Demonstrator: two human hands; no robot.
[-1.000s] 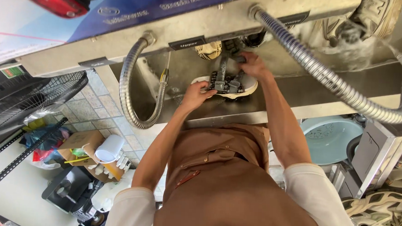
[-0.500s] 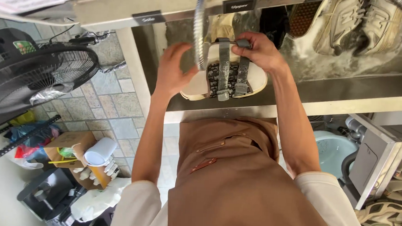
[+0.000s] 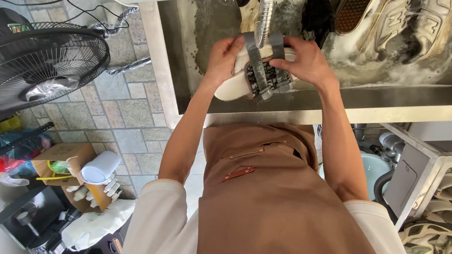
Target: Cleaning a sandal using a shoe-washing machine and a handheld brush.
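Sandal (image 3: 254,77), pale-soled with grey straps, held over the steel sink (image 3: 392,94), just under the flexible metal hose (image 3: 265,15). Left hand (image 3: 222,57) gripping its end, fingers wrapped around the sole; right hand (image 3: 304,61) fingers clamped on the straps. Wet sneakers (image 3: 406,25) lying in the sink beyond.

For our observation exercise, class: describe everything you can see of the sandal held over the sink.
The sandal is cream-coloured with a thick pale sole and two grey straps crossing a dark patterned footbed. It lies roughly level, lengthwise across the view, above the steel sink. The left hand grips one end and the right hand the other, fingers over a strap. A ribbed metal hose hangs down in front of it.
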